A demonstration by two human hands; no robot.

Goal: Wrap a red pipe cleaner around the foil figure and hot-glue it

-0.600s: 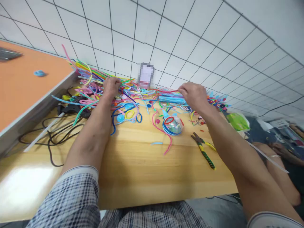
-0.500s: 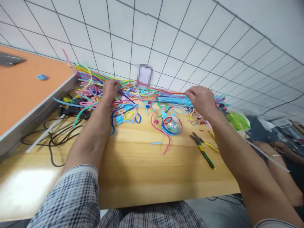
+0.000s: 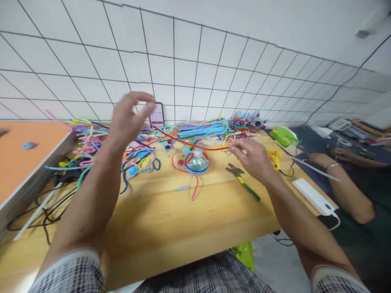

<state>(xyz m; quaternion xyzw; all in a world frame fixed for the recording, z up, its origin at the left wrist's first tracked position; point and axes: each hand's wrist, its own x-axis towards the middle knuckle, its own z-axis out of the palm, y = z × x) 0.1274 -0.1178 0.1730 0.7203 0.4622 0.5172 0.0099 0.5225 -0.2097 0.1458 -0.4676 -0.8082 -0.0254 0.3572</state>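
Your right hand pinched a red pipe cleaner near the desk's far edge; your left hand hovered, fingers loose.

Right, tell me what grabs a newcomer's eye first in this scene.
First, the tangle of bright pipe cleaners spread along the back of the wooden table against the tiled wall. Next, the right hand pinching one red pipe cleaner that stretches leftward above the pile, while the left hand hangs open in the air. Pliers lie beside the right wrist.

Left hand motion-blurred
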